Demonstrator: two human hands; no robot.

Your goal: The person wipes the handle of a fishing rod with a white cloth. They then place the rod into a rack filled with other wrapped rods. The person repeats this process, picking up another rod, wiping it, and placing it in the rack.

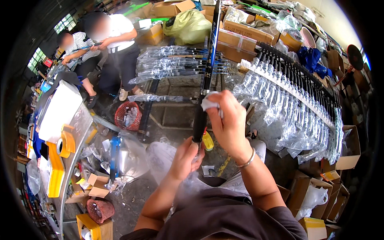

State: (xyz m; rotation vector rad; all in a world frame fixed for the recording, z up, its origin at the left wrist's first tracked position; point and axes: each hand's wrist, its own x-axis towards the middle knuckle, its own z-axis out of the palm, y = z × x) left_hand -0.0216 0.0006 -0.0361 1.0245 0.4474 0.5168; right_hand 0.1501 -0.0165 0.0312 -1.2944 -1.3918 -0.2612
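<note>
Taking the rod's black handle (199, 125) as the clock centre, the fishing rod (210, 60) stands nearly upright before the torso, its shaft running toward 12 o'clock. The left hand (185, 159) has its grip closed around the lower end of the handle, apparently to bear the weight and leave the upper length exposed. The right hand (228, 120) has its grip pinched on a white wipe (210, 102), set against the rod just above the handle; the low left hold probably steadies the rod against this contact. Plastic-wrapped rods (170, 66) lie across a metal frame (149, 110) at 11 o'clock, likely limiting any lowering of the shaft that way. At 2 to 3 o'clock, a rack of bagged rods (294, 108) restricts clearance to the right. The bench (85, 127), bearing a yellow tape roll (64, 146), is at 9 o'clock, with a red basket (121, 116) nearer, toward 10. Two people are beyond, at 10 o'clock; open cartons (298, 196) occupy 4 o'clock.
</note>
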